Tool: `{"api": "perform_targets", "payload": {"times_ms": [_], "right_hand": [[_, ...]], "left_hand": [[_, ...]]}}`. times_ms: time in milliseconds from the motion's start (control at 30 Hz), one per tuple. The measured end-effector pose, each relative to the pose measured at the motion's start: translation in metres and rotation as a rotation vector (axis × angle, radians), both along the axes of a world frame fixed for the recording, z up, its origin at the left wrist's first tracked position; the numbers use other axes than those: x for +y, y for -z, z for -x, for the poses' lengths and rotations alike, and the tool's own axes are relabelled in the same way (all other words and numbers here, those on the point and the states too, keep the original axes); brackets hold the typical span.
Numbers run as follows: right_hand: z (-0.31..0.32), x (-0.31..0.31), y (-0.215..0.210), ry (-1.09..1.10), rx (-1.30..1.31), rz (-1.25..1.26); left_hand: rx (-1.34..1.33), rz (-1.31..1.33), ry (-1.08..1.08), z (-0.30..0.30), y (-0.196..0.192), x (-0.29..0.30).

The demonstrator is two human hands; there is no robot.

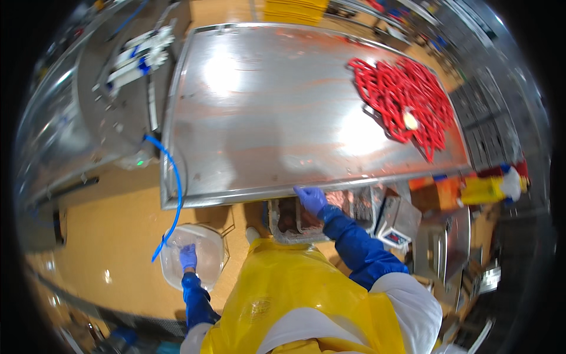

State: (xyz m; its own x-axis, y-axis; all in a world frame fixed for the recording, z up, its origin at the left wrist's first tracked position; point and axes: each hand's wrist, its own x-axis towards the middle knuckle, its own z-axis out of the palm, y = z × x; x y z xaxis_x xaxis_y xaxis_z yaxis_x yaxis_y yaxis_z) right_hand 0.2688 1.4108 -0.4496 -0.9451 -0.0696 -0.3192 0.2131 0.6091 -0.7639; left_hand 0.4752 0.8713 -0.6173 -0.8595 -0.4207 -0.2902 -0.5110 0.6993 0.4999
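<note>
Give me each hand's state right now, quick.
Left hand: inside the clear plastic tub; grip cannot be told.
Right hand: fingers curled at the steel table's front edge; holding nothing visible.

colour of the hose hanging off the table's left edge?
Blue. The hose curves down past the steel table toward the left hand; head view shows it.

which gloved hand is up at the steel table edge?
The right hand: its fingers rest at the near rim of the steel table. The left hand is lower, inside a clear plastic tub beside the table.
</note>
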Motion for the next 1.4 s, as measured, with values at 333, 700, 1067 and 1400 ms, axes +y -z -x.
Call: {"api": "perform_targets", "payload": {"times_ms": [333, 700, 1067, 1400], "right_hand": [[-0.065, -0.060, -0.076, -1.088, -0.292, 0.196], [-0.171, 0.246, -0.018, -0.163, -1.083, 0.605], [0.015, 0.201, 0.020, -0.272, 0.655, -0.134], [-0.040, 0.104, -0.069, -0.810, 0.127, 0.226]], "left_hand": [[-0.125, -1.314, 0.443, 0.018, -0.333, 0.229], [-0.133, -0.595, -0.085, -0.117, -0.087, 0.339], [-0.110, -0.286, 0.043, -0.151, -0.008, 0.278], [-0.178, -1.128, 0.085, -0.059, -0.255, 0.330]]}}
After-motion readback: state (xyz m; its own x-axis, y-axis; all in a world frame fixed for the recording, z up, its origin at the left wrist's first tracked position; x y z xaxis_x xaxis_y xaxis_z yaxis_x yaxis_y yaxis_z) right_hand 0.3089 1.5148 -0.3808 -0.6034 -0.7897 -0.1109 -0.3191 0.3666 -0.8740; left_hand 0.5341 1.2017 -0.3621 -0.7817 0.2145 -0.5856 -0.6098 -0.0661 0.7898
